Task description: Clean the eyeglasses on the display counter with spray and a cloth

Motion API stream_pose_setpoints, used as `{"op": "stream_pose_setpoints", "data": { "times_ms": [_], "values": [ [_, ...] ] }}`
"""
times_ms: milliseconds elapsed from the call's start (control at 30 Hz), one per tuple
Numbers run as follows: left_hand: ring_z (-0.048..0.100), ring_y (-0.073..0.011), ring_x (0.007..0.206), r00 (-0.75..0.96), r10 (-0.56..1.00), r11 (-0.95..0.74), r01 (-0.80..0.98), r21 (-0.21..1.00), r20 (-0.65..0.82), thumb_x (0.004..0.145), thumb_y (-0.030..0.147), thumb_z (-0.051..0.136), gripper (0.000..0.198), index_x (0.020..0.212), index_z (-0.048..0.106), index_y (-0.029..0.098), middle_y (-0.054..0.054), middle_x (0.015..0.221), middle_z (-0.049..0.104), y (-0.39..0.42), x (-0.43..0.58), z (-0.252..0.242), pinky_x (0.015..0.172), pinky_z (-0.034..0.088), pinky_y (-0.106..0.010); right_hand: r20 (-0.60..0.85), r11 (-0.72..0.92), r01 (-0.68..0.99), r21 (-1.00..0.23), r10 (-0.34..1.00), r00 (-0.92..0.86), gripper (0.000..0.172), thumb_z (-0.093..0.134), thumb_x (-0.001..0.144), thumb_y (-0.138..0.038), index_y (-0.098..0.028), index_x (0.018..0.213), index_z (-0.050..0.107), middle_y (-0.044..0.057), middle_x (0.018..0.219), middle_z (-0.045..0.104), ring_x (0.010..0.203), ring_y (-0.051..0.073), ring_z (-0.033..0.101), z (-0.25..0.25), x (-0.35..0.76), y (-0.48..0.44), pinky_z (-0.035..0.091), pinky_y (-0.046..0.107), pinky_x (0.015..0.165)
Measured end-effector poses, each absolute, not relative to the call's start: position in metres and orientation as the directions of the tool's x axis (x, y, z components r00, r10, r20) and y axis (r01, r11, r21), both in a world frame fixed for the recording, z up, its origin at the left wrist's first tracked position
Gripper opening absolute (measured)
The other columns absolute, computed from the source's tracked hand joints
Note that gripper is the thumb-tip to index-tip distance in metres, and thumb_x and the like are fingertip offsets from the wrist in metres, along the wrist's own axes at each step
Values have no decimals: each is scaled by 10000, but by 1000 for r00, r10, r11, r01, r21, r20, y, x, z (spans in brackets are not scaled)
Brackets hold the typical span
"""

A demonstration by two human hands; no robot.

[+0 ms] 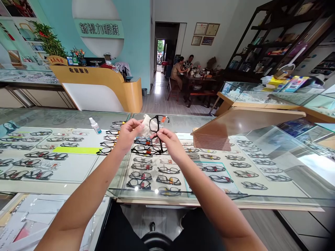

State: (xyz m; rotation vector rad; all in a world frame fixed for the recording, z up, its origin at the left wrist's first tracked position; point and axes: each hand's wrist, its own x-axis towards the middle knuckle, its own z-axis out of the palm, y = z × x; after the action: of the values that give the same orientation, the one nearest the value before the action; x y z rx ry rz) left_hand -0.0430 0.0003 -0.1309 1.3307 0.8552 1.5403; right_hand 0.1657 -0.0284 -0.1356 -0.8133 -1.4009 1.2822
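Note:
Above the glass counter, my right hand pinches a pair of black-framed eyeglasses near the middle, and the frame stands on end. An orange-red tag shows by one temple. My left hand is closed on a white cloth, which lies against or just behind the upper lens; I cannot tell whether it touches. Several dark eyeglasses rest on the counter just below my hands. Left of my left hand, a white spray bottle stands tilted in the view.
Rows of eyeglasses fill the glass display case beneath and to both sides. A brown ribbed panel is at the right. Beyond are an orange cashier desk, another glass case, and two people seated at a table.

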Motion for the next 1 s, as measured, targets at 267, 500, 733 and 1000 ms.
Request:
{"op": "stream_pose_setpoints", "data": {
  "times_ms": [267, 500, 733, 1000],
  "values": [
    [719, -314, 1225, 21, 898, -438, -56, 897, 439, 698, 556, 1028, 425, 828, 821, 209, -146, 1297, 745, 3, -39, -136, 1052, 552, -407, 293, 268, -123, -956, 909, -298, 495, 768, 939, -763, -274, 889, 709, 19, 913, 766, 798, 205, 514, -143, 161, -28, 440, 369, 810],
    [680, -317, 1325, 51, 877, -476, -41, 879, 478, 763, 629, 988, 444, 854, 845, 218, -137, 1329, 730, 7, -43, -140, 1092, 531, -405, 287, 254, -138, -957, 893, -346, 531, 758, 944, -784, -255, 912, 714, 30, 930, 768, 895, 212, 606, -147, 160, -27, 503, 369, 892],
    [726, -248, 1121, 67, 884, -460, -43, 887, 462, 736, 652, 999, 533, 895, 780, 193, -119, 1266, 731, 8, -40, -145, 945, 569, -347, 314, 283, -136, -949, 867, -386, 541, 738, 971, -777, -238, 928, 726, 26, 919, 747, 886, 196, 606, -150, 160, -26, 505, 359, 913],
    [733, -160, 833, 106, 944, -292, -177, 940, 313, 709, 604, 1038, 763, 1224, 627, 220, -62, 1120, 771, 2, -38, -140, 691, 561, -245, 307, 249, -187, -950, 846, -436, 538, 762, 958, -775, -247, 904, 671, 22, 918, 741, 828, 189, 592, -149, 160, -27, 523, 353, 833]
  ]
}}
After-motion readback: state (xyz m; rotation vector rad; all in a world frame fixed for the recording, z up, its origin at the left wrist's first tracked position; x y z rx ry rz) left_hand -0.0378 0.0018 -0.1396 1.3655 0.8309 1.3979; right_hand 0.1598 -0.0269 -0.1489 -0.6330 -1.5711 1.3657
